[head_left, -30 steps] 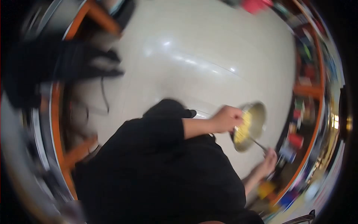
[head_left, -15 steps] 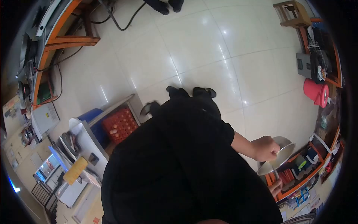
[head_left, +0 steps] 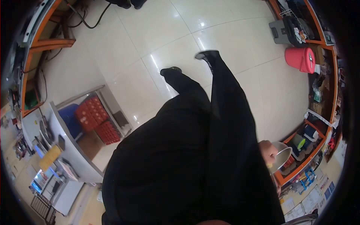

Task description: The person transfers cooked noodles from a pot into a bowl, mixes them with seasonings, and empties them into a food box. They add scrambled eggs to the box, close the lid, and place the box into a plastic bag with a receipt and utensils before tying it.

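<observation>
My left hand (head_left: 267, 151) is closed at the near side of a shiny metal bowl (head_left: 283, 155). A small yellowish patch shows just below its fingers; what the hand grips is hidden. Of my right hand (head_left: 276, 184) only a blurred strip shows below the bowl, at the edge of my black clothing, and its fingers cannot be made out. The bowl is partly hidden by my left hand and my clothing.
Red egg trays (head_left: 92, 112) stand in a metal-edged unit at the left. On the right are a pink bin (head_left: 300, 59), a grey case (head_left: 279, 32) and orange-framed shelves (head_left: 300, 176). A person's shoes (head_left: 138, 3) show at the top.
The view has shifted; the floor and shelves sit further left and up. My legs are now spread in a stride. Both hands and the bowl are more hidden by my clothing.
</observation>
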A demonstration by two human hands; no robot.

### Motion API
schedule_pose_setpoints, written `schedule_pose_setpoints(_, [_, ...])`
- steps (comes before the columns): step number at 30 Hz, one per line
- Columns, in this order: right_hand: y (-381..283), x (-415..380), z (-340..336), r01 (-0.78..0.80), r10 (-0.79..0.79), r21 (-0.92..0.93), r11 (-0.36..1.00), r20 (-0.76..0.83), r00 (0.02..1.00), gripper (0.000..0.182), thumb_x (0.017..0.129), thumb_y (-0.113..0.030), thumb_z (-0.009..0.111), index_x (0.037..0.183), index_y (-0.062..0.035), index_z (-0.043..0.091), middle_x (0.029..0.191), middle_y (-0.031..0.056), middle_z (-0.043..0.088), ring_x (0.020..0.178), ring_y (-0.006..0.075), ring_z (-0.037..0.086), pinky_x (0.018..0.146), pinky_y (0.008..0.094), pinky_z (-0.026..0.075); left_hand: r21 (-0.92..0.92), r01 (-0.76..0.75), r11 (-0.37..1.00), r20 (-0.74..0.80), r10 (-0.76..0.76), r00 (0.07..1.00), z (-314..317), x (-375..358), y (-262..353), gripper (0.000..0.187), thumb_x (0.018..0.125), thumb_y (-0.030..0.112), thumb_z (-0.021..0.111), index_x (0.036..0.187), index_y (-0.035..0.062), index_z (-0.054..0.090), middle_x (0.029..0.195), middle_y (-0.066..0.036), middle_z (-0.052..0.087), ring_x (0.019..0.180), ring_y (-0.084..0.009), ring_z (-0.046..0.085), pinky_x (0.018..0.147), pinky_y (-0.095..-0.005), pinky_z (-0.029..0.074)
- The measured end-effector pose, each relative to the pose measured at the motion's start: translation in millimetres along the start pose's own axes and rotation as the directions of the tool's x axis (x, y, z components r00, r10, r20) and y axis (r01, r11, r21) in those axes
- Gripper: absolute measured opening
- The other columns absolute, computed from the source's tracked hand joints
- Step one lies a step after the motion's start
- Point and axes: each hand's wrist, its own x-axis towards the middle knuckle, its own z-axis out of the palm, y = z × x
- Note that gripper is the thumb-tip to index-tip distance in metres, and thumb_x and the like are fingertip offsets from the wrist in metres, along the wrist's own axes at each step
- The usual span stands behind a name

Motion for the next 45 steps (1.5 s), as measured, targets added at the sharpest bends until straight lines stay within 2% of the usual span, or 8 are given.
schedule_pose_setpoints(5, [75,46,-24,-0.034,0.037,-0.082,0.996,0.035,0.999,0.03,0.093,-0.025,0.054,0.101,0.0032,0.06,0.09,0.006,0.061,0.073,0.017,0.06,0.07,0.028,0.048,-0.004,-0.051,0.999,0.07,0.051,0.996,95,20,-54,0.014,0.072,0.012,0.058,0.064,0.001,0.054,0.054,-0.014,0.054,0.046,-0.0244,0.054,0.048,-0.0353,0.042])
schedule_pose_setpoints(6, [101,58,-31,-0.251,0.223,0.22,0.943,0.144,0.964,0.027,0.092,-0.023,0.055,0.099,0.0018,0.06,0.087,0.0052,0.06,0.07,0.0159,0.06,0.066,0.0263,0.048,-0.016,-0.066,0.998,0.069,0.067,0.995,117,26,-64,0.013,0.072,0.012,0.058,0.065,0.0007,0.055,0.055,-0.015,0.055,0.047,-0.0233,0.056,0.048,-0.0342,0.043])
schedule_pose_setpoints(10, [140,93,-51,-0.08,0.108,0.254,0.964,-0.096,0.99,0.021,0.093,-0.017,0.051,0.094,0.0005,0.063,0.093,0.0064,0.064,0.081,0.0157,0.06,0.073,0.0277,0.047,-0.186,0.37,0.91,0.332,-0.297,0.895,179,66,-91,0.01,0.085,0.01,0.056,0.078,0.0023,0.058,0.066,-0.002,0.056,0.054,-0.0086,0.054,0.045,-0.0265,0.048])
schedule_pose_setpoints(12, [148,107,-65,-0.093,0.06,-0.135,0.987,-0.233,0.971,0.022,0.093,-0.018,0.05,0.094,-0.0011,0.063,0.095,0.008,0.064,0.082,0.0161,0.059,0.073,0.0273,0.047,-0.156,0.421,0.893,0.41,-0.33,0.85,212,92,-89,0.009,0.085,0.007,0.052,0.082,0.0003,0.058,0.068,-0.001,0.054,0.06,-0.0085,0.056,0.048,-0.0267,0.054])
schedule_pose_setpoints(14, [222,131,-78,-0.24,0.231,-0.011,0.971,-0.229,0.946,0.021,0.092,-0.018,0.053,0.092,-0.0014,0.064,0.088,0.005,0.064,0.081,0.0146,0.06,0.077,0.0264,0.046,-0.065,0.359,0.931,0.461,-0.291,0.838,278,122,-110,0.012,0.086,0.008,0.052,0.079,-0.0003,0.056,0.066,-0.002,0.052,0.058,-0.0086,0.057,0.047,-0.0266,0.055])
schedule_pose_setpoints(16, [287,163,-79,-0.373,0.466,0.36,0.855,-0.218,0.858,0.019,0.092,-0.018,0.053,0.091,-0.0013,0.062,0.076,0.0049,0.063,0.072,0.0115,0.058,0.066,0.0242,0.046,0.109,0.325,0.94,0.52,-0.332,0.787,342,166,-138,0.015,0.086,0.009,0.053,0.074,-0.0003,0.053,0.064,-0.002,0.051,0.055,-0.0088,0.056,0.047,-0.0264,0.054])
schedule_pose_setpoints(29, [425,242,-171,-0.462,0.547,0.347,0.816,-0.721,0.425,0.02,0.091,-0.018,0.053,0.088,-0.0009,0.063,0.075,0.0079,0.066,0.065,0.0131,0.062,0.062,0.0256,0.047,0.303,0.43,0.851,0.785,-0.478,0.394,602,241,-238,0.025,0.087,0.011,0.054,0.064,0.0068,0.043,0.054,-0.003,0.049,0.043,-0.0102,0.052,0.043,-0.0266,0.051])
schedule_pose_setpoints(45, [646,582,-151,-0.502,0.652,0.587,0.635,-0.059,0.756,0.014,0.086,-0.012,0.056,0.087,-0.0029,0.068,0.072,0.0049,0.065,0.065,0.0114,0.061,0.061,0.0259,0.047,0.28,0.399,0.873,0.525,-0.487,0.698,804,396,-353,0.024,0.087,0.011,0.053,0.065,0.0067,0.044,0.055,-0.004,0.051,0.043,-0.0115,0.052,0.043,-0.0267,0.051])
